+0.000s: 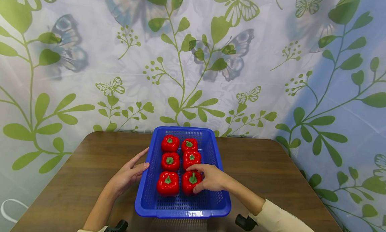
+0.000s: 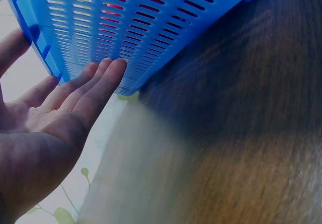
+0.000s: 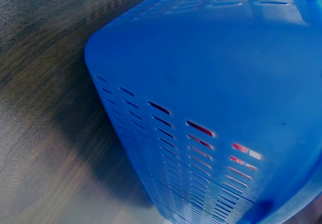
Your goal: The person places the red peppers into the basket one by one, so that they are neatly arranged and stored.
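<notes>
A blue plastic basket [image 1: 182,213] with slotted walls holds several glossy red bell peppers with green stems, set in two columns. My right hand [image 1: 211,177] reaches over the basket's right wall, thumb and fingers around the nearest pepper of the right column [image 1: 187,184]. Beside it sits the nearest left pepper [image 1: 167,188]. My left hand [image 1: 128,175] is at the basket's left side, thumb at the rim. In the left wrist view, its fingers [image 2: 103,85] extend nearly straight along the outer slotted wall. The right wrist view shows the basket's outer wall [image 3: 201,73], with the right hand out of sight.
The basket stands on a brown wooden table [image 1: 256,165]. Behind the table hangs a pale cloth [image 1: 193,74] printed with green leaves and butterflies. Dark wrist devices [image 1: 245,222] show near both cuffs.
</notes>
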Demonstrator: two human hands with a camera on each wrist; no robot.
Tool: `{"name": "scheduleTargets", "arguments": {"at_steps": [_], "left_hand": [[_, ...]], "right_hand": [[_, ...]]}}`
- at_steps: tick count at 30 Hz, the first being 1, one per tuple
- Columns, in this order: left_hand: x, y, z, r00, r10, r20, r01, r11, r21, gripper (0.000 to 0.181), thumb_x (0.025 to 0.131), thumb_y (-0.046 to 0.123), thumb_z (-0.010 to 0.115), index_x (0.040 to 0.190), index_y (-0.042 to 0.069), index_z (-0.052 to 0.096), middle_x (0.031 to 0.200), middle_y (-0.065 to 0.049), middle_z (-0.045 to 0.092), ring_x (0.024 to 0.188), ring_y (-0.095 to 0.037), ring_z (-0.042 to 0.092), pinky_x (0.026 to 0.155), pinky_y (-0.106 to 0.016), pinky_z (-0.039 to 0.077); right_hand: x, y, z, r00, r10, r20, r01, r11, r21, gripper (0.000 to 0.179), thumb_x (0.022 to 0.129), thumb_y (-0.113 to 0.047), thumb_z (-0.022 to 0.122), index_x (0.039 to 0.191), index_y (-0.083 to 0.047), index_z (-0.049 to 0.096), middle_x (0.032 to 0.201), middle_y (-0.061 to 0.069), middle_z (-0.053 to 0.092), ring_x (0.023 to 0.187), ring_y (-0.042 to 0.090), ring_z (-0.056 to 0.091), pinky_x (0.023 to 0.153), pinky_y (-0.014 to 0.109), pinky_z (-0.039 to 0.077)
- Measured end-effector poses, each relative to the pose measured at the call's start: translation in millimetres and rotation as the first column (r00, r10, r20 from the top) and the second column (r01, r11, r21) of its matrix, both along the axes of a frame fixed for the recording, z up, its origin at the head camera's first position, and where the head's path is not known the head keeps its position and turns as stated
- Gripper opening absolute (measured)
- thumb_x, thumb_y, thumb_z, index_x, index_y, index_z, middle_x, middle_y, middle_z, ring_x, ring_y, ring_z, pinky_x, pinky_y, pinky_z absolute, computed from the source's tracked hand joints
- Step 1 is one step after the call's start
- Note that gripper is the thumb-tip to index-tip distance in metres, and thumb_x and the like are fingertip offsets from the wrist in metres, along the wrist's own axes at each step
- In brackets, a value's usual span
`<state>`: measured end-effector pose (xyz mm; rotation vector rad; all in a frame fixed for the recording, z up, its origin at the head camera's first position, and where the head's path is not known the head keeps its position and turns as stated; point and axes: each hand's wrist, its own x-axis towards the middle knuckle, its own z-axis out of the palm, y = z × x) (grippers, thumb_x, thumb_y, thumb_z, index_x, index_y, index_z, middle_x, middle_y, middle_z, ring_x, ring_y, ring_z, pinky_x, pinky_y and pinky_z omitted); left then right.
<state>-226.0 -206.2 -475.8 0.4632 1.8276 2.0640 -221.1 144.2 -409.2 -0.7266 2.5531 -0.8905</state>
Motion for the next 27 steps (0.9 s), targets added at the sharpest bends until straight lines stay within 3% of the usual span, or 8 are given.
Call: {"name": "scheduleTargets", "arguments": {"at_steps": [11, 17, 27], "left_hand": [[0.0, 0.7, 0.7, 1.000, 0.000, 0.020, 0.000, 1.000, 0.015, 0.068, 0.108, 0.019, 0.048, 0.165, 0.021, 0.011, 0.148, -0.027, 0.051, 0.129, -0.038, 0.060, 0.101, -0.039, 0.055], [-0.4, 1.1, 0.6, 1.000, 0.011, 0.020, -0.011, 1.000, 0.006, 0.068, 0.108, 0.020, 0.048, 0.164, 0.022, 0.012, 0.148, -0.027, 0.051, 0.129, -0.038, 0.060, 0.101, -0.039, 0.055], [-0.3, 0.6, 1.7, 1.000, 0.012, 0.012, -0.012, 1.000, -0.008, 0.067, 0.108, 0.021, 0.047, 0.164, 0.022, 0.012, 0.149, -0.027, 0.050, 0.129, -0.038, 0.060, 0.101, -0.039, 0.055]], "right_hand": [[0.3, 1.1, 4.0, 0.999, -0.001, 0.038, 0.001, 1.000, 0.003, 0.064, 0.074, -0.018, 0.089, 0.132, -0.020, 0.064, 0.132, 0.009, 0.062, 0.119, 0.030, 0.057, 0.097, 0.056, 0.051], [-2.8, 3.5, 12.7, 0.999, -0.007, 0.051, 0.007, 1.000, -0.001, 0.069, 0.075, -0.018, 0.089, 0.137, -0.018, 0.061, 0.128, 0.011, 0.063, 0.118, 0.031, 0.057, 0.091, 0.051, 0.054], [-8.0, 20.6, 31.6, 0.997, -0.083, 0.002, 0.083, 0.995, -0.057, 0.061, 0.084, -0.023, 0.083, 0.140, -0.018, 0.060, 0.125, 0.016, 0.066, 0.116, 0.034, 0.064, 0.093, 0.051, 0.056]]}}
